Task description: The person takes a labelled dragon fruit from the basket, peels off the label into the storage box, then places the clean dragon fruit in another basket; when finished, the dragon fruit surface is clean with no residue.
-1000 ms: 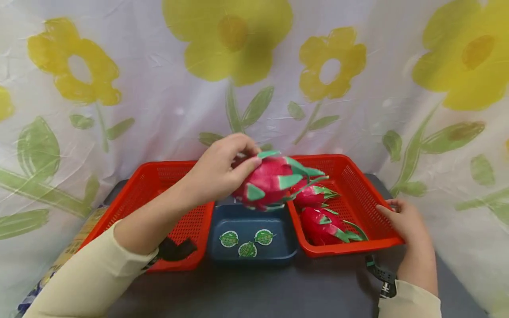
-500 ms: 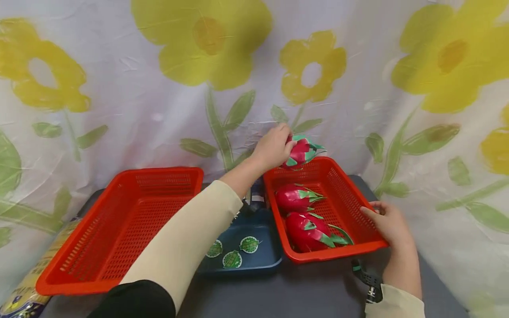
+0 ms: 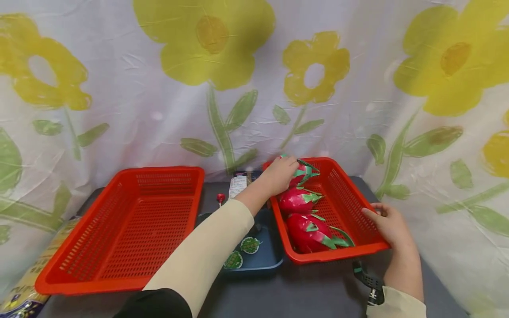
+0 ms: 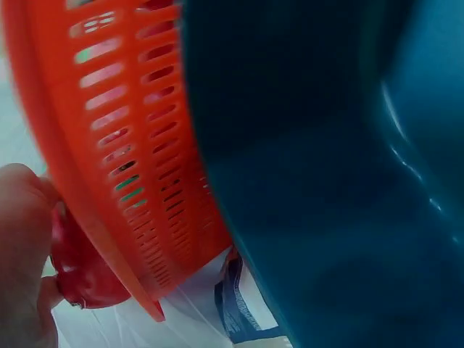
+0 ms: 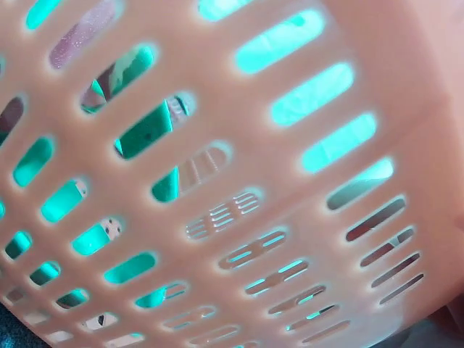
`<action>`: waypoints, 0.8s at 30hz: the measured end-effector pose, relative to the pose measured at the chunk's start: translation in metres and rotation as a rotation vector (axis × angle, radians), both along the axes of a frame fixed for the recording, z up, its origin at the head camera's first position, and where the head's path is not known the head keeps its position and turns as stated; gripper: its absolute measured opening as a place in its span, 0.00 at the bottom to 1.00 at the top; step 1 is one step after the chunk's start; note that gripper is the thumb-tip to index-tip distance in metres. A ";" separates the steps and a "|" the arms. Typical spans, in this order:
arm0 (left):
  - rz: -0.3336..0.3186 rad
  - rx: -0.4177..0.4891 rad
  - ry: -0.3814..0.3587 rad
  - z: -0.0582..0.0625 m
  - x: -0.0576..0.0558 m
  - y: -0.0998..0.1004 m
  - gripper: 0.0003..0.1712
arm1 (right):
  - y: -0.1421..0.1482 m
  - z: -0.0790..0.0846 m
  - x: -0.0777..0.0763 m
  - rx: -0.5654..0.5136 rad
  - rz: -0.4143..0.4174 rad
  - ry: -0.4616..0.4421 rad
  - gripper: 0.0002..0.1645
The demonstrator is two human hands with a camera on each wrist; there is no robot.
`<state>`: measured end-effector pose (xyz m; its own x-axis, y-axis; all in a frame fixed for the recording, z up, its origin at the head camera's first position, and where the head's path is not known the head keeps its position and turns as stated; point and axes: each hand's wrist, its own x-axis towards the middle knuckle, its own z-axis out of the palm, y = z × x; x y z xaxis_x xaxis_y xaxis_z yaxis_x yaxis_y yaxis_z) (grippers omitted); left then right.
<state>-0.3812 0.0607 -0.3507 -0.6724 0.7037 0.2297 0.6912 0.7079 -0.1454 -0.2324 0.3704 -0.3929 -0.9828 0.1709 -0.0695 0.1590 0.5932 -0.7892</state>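
My left hand [image 3: 281,176] holds a pink dragon fruit [image 3: 303,175] with green leaf tips, low inside the back left part of the right red basket [image 3: 338,254]. In the left wrist view, my left hand [image 4: 22,246] grips the red fruit [image 4: 87,268] beside the slotted basket wall [image 4: 148,174]. Two more dragon fruits lie in front of it along the basket's left side, a middle one [image 3: 298,201] and a front one [image 3: 309,234]. At the basket's right rim, my right hand [image 3: 391,223] grips the edge. The right wrist view is filled by the slotted basket wall [image 5: 290,174].
A second red basket [image 3: 149,234] stands at the left. Between the baskets sits a blue tray [image 3: 258,264] with round green labels [image 3: 249,245], partly under my left sleeve. Behind it are a printed package [image 3: 238,184] and a small red ball-topped stick [image 3: 221,198]. A flowered curtain hangs behind.
My left hand has carried the dragon fruit from above the blue tray to the right, then lowered it into the right basket's back. My right hand stays on the rim.
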 end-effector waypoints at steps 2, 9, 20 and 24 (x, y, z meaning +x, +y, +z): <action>0.009 -0.104 0.024 -0.001 0.004 0.006 0.29 | 0.002 0.000 0.000 0.005 -0.009 -0.003 0.40; 0.030 -0.268 0.097 -0.009 0.016 0.011 0.42 | 0.004 0.000 0.001 0.017 -0.003 -0.026 0.40; 0.080 0.158 -0.253 -0.021 -0.002 -0.019 0.18 | -0.014 0.003 -0.010 0.029 0.047 -0.040 0.41; 0.085 0.116 -0.242 -0.021 -0.004 -0.028 0.21 | -0.016 0.004 -0.012 0.070 0.072 -0.055 0.40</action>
